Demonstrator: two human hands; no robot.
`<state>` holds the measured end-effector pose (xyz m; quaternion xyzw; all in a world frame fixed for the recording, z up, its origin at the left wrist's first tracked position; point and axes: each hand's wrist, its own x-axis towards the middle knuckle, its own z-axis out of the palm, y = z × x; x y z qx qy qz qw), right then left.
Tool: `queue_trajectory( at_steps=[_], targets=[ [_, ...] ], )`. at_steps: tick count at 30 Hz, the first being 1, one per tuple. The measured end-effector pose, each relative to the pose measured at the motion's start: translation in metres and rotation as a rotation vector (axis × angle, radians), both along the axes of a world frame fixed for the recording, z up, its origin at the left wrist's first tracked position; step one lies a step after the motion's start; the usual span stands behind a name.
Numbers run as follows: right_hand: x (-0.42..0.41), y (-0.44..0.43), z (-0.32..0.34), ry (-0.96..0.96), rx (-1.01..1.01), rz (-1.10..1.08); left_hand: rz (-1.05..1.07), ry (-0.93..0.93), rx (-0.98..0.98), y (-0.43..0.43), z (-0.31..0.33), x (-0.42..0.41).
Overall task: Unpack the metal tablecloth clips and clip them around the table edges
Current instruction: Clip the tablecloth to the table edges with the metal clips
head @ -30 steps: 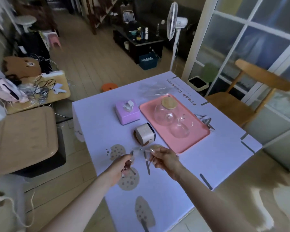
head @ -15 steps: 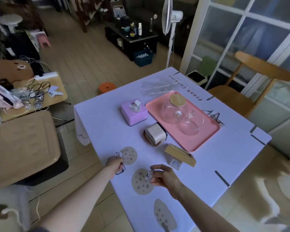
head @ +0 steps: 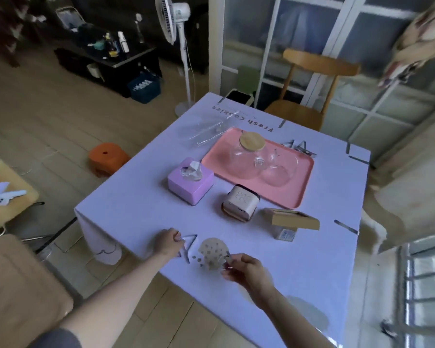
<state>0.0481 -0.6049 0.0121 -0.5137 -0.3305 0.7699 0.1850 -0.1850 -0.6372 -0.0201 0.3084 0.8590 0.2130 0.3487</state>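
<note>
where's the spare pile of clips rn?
The loose clips lie on the tablecloth at the table's far right, just beyond the pink tray and near the wooden chair, far from both hands.

Your table [head: 141,204] is covered by a pale lilac tablecloth [head: 299,259] printed with cookie motifs and "Fresh Cookies". Directly on it you have: a pink tray [head: 304,194] toward the far right, a lilac tissue box [head: 190,182] left of it, a small beige cube [head: 240,202] just in front of the tray, and a cardboard box [head: 290,219] to the right. Clear plastic packaging [head: 206,131] lies at the far side. Loose metal clips [head: 300,148] sit beyond the tray; one triangular clip [head: 189,244] lies at the near edge.
</note>
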Motion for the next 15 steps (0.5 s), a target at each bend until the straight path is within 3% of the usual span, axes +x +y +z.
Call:
queue_trajectory(
  at_steps=[4, 6, 7, 9, 11, 13, 15],
  targets=[
    [-0.013, -0.024, 0.005, 0.127, -0.002, -0.167, -0.236, 0.218, 0.014, -0.005, -0.003, -0.013],
    [-0.014, -0.034, 0.004, 0.152, 0.026, -0.215, -0.291, 0.289, 0.173, -0.010, -0.003, -0.003],
    [-0.014, -0.038, 0.003, 0.145, 0.050, -0.232, -0.288, 0.239, 0.245, -0.013, -0.004, 0.006],
    [-0.011, -0.046, 0.003, 0.112, 0.108, -0.251, -0.231, -0.092, 0.294, -0.018, 0.011, 0.033],
    [-0.007, -0.056, 0.005, 0.050, 0.179, -0.248, -0.151, -0.519, 0.193, -0.023, 0.023, 0.063],
    [0.001, -0.068, 0.004, -0.016, 0.236, -0.245, -0.122, -0.764, 0.062, -0.026, 0.026, 0.086],
    [0.012, -0.081, 0.001, -0.053, 0.252, -0.272, -0.085, -0.891, 0.042, -0.030, 0.023, 0.105]
  ],
)
